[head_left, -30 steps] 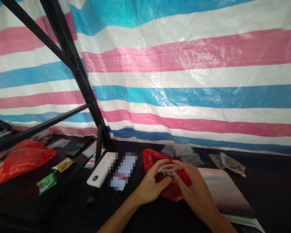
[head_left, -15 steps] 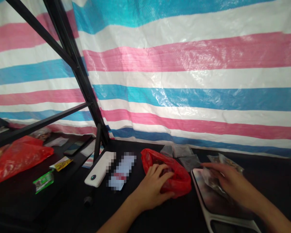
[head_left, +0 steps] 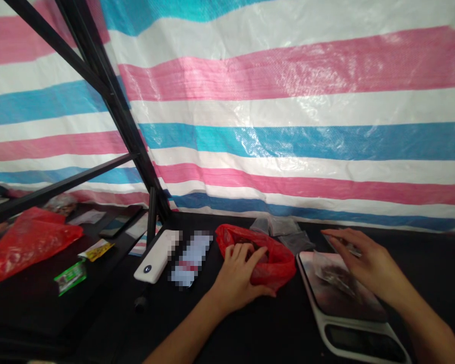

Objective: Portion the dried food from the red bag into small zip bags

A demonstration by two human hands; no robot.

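A red plastic bag (head_left: 276, 270) stands with its mouth open on the black table. My left hand (head_left: 237, 275) grips its near rim, the fingers reaching inside and the thumb outside; small dark contents show partly under the fingers. To the right lies a white kitchen scale (head_left: 318, 318) with a dark display at its near end. On its plate rests a small clear packet (head_left: 331, 275) with brownish contents. My right hand (head_left: 367, 260) hovers over the scale's far right corner, fingers stretched out and apart. Beneath it, another clear packet (head_left: 352, 248) is mostly covered by the hand.
Clear, flat bags (head_left: 284, 227) lie behind the red bag. A white power bank (head_left: 157, 258) and a phone (head_left: 191, 260) lie to the left. Beyond a black metal frame (head_left: 125, 121) are another red bag (head_left: 34, 242), a yellow packet (head_left: 96, 249) and a green packet (head_left: 70, 278). Striped sheeting (head_left: 288, 111) hangs behind.
My right hand has come away from the packet, which stays on the scale, and has moved up towards the far edge. My left hand remains at the red bag.
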